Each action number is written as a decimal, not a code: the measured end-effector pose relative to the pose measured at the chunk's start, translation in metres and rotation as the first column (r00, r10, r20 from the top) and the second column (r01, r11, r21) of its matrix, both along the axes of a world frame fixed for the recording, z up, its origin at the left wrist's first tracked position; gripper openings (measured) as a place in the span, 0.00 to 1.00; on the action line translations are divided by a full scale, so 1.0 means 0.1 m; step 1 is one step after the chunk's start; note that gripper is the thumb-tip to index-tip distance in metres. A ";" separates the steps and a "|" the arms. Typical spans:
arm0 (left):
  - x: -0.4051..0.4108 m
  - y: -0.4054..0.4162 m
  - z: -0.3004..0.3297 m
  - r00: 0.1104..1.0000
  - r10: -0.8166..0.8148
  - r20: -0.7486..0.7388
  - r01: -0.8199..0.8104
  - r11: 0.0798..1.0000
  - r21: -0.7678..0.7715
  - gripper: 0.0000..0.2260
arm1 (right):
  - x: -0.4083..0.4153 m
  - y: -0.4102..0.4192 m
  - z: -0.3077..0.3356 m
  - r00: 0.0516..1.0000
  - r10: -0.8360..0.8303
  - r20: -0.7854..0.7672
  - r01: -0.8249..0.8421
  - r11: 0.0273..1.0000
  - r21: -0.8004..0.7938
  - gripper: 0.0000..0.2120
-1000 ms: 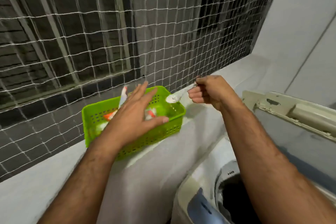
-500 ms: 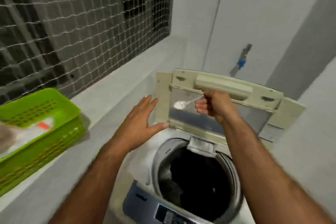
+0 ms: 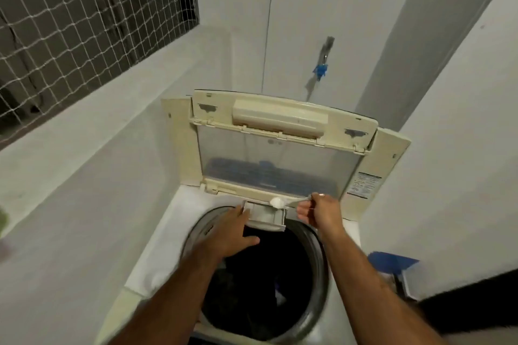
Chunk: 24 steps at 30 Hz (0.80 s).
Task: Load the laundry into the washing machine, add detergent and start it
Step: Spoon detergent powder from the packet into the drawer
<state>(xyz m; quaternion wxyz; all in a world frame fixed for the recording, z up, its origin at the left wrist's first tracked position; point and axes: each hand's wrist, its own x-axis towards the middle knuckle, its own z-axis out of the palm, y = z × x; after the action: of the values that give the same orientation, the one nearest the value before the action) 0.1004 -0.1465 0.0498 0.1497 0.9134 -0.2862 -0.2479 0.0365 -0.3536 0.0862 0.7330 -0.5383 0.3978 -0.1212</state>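
The washing machine stands with its lid swung up at twelve o'clock, and dark laundry already lies in the drum, so by my reading the loading is done or nearly so. The work now in hand is the detergent. At twelve o'clock on the drum's rim the small detergent drawer stands pulled out over the opening. The left hand lies at the drawer's nine o'clock side, fingers stretched out with their tips at the drawer's edge, thumb spread apart toward three o'clock; its grip is loose and holds nothing, and it seems to steady the drawer, though blur makes the contact hard to confirm. The right hand, at the drawer's three o'clock, has its grip closed on the handle of a white spoon, whose bowl is heaped with white detergent powder and hangs just above the drawer's far edge. The powder looks unspilled as yet, so tipping it in is the step not yet done. After that there remain pushing the drawer home, lowering the lid, and starting the cycle at the control panel, which sits at six o'clock and lies mostly hidden beneath the forearms.
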 end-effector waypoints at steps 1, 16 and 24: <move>0.01 -0.03 -0.09 1.000 -0.005 -0.019 0.006 0.999 0.038 0.40 | 0.01 -0.01 -0.09 1.000 -0.015 -0.012 0.015 1.000 -0.003 0.12; 0.12 -0.10 -0.73 0.998 -0.060 -0.007 0.060 0.976 0.209 0.39 | 0.20 0.06 -0.82 0.969 0.075 -0.235 -0.171 0.891 -0.421 0.10; 0.11 -0.13 -0.74 0.998 -0.053 0.017 0.048 0.972 0.231 0.39 | 0.14 0.14 -0.79 0.853 0.389 -0.347 -0.485 0.349 -0.801 0.06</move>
<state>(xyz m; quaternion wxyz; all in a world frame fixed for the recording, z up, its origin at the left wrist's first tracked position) 0.1117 -0.1591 -0.0243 0.0331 0.9198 -0.2804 -0.2725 0.0510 -0.3397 0.0072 0.3429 -0.9228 0.1567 -0.0789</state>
